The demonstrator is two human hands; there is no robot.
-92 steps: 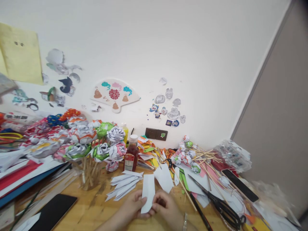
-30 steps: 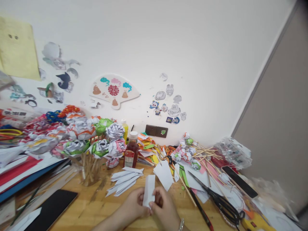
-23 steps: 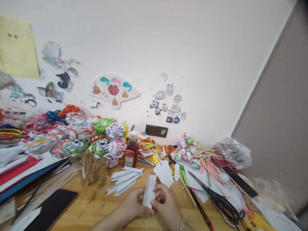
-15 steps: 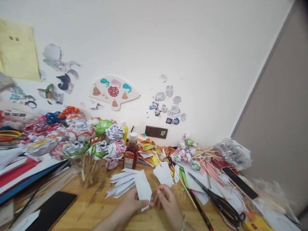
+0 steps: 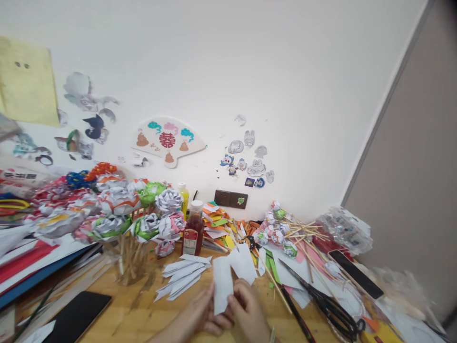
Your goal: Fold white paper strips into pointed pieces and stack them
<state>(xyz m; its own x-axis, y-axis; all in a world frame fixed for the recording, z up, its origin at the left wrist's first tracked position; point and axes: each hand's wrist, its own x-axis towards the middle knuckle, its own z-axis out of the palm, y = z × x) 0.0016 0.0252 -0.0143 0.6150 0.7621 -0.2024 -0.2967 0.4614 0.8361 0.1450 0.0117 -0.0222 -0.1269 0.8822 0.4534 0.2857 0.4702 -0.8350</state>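
At the bottom centre, my left hand and my right hand both pinch a folded white paper strip, which stands upright between them over the wooden table. Their fingers are closed on its lower end. Just beyond my left hand lies a fan of folded white paper pieces. Another white paper piece lies just past the strip.
A jar of paper flowers on sticks stands at left, with a red-brown bottle beside it. Black scissors and wooden skewers with paper buds lie at right. A black phone lies at lower left, another phone at right.
Half a second ago my left hand alone held the strip, tilted left; now both hands grip it and it stands upright again. The camera view has shifted slightly.
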